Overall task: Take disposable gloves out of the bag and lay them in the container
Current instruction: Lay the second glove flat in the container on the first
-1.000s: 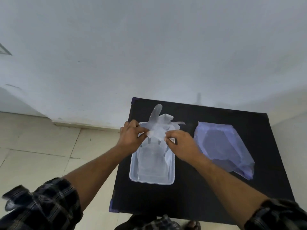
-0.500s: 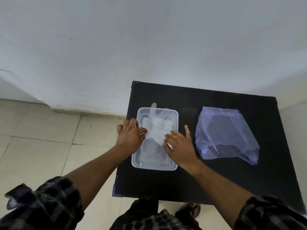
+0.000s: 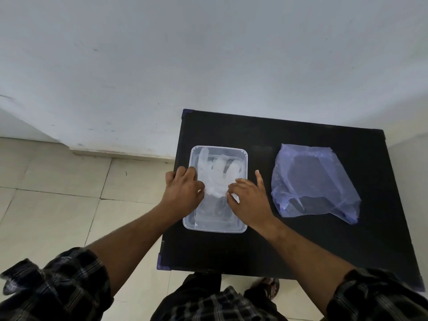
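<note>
A translucent white disposable glove [image 3: 217, 172] lies flat inside the clear plastic container [image 3: 215, 230], its fingers pointing to the far end. My left hand [image 3: 183, 193] is curled at the container's left rim and pinches the glove's cuff. Over the container's right side, my right hand [image 3: 251, 201] has its fingers spread and its fingertips resting on the cuff. The crumpled bluish plastic bag [image 3: 312, 181] lies on the table to the right, apart from both hands. I cannot tell what is inside it.
Container and bag rest on a small black table [image 3: 289, 239] set against a white wall. Tiled floor lies to the left. My legs and a sandalled foot [image 3: 268, 284] show below the table's near edge.
The glove, held up above the container a second ago, has come down to lie flat inside it. My right hand has opened its pinch and spread over the cuff.
</note>
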